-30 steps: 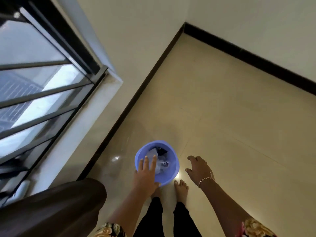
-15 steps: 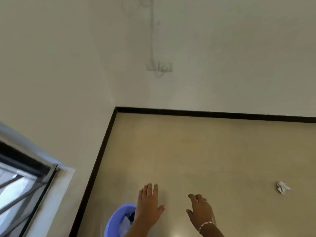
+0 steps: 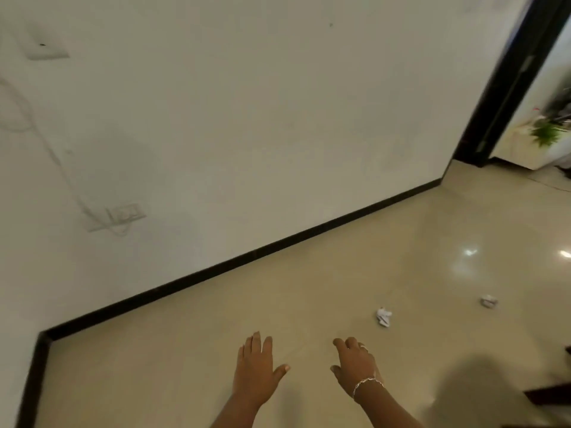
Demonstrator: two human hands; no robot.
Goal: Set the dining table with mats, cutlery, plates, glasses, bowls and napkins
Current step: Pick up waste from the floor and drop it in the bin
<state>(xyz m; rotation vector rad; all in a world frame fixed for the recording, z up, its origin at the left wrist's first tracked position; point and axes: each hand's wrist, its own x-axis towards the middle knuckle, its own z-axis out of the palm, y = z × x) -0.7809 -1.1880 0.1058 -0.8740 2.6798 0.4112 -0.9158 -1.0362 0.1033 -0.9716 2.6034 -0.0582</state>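
Crumpled paper wad (image 3: pixel 384 316) on floor (image 3: pixel 309 273), beyond right hand (image 3: pixel 355 369)

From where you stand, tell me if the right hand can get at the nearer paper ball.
Probably, but only with a stoop. The right hand is open and holds nothing, and bare floor lies between it and the paper ball; nothing blocks the way.

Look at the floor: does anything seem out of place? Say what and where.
Two crumpled paper wads litter the glossy floor: the nearer wad just ahead of the right hand, the farther wad off to its right.
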